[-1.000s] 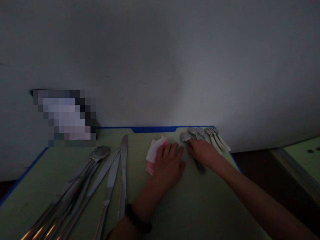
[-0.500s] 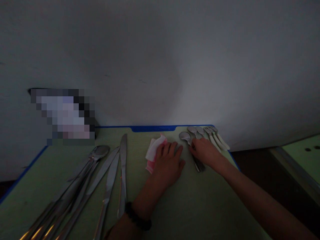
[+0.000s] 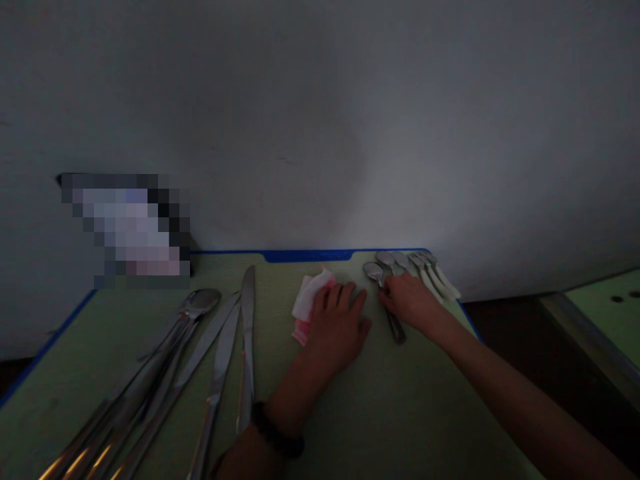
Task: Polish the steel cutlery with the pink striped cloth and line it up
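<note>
Palm down, my left hand [image 3: 339, 323] rests with its fingers spread on a folded pink and white cloth [image 3: 307, 303]. To its right, my right hand [image 3: 410, 300] is closed on a metal spoon [image 3: 395, 327], whose bowl points toward the wall. My fingers cover the middle of its handle. Just beyond that hand lie two spoons [image 3: 386, 259] side by side. Right of them are forks [image 3: 430, 277] with pale handles.
Several table knives [image 3: 227, 340] and long spoons [image 3: 204, 301] lie on the left of the green table [image 3: 280, 280], which has a blue edge. A blurred-out object [image 3: 130, 230] leans on the wall [image 3: 300, 133]. Another green surface [image 3: 610, 320] is at the far right.
The spoon at my right hand has shifted slightly to the right and lies closer to the two spoons. My left hand has stayed in place on the cloth.
</note>
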Action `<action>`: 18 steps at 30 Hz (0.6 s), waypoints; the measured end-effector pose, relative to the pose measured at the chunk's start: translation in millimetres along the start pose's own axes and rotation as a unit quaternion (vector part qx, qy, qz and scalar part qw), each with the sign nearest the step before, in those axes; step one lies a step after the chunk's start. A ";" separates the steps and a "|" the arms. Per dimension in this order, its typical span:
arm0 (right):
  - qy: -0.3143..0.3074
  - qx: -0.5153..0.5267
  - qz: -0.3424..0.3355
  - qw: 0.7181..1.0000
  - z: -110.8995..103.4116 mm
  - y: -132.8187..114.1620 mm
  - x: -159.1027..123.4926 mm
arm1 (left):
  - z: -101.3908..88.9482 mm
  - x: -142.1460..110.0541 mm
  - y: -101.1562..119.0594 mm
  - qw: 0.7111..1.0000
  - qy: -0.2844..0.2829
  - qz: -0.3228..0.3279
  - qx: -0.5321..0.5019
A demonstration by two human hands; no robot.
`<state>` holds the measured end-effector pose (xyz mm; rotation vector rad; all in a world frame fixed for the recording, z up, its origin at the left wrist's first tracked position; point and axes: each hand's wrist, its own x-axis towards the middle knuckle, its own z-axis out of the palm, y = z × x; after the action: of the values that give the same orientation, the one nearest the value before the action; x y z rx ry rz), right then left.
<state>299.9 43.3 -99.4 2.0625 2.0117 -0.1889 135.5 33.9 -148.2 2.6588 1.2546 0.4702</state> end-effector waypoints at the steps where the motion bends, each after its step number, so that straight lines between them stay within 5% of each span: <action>1: -0.002 0.000 0.000 1.000 0.1 0.5 0.0 | 0.0 -0.2 0.0 1.000 0.001 0.000 0.000; 18: -0.009 -0.017 0.029 0.999 0.1 -7.9 -14.1 | -0.8 -0.3 0.4 1.000 0.000 0.000 0.002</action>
<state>291.5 29.9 -96.5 2.0873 1.9292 -0.1598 135.4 33.5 -147.4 2.6616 1.2583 0.4686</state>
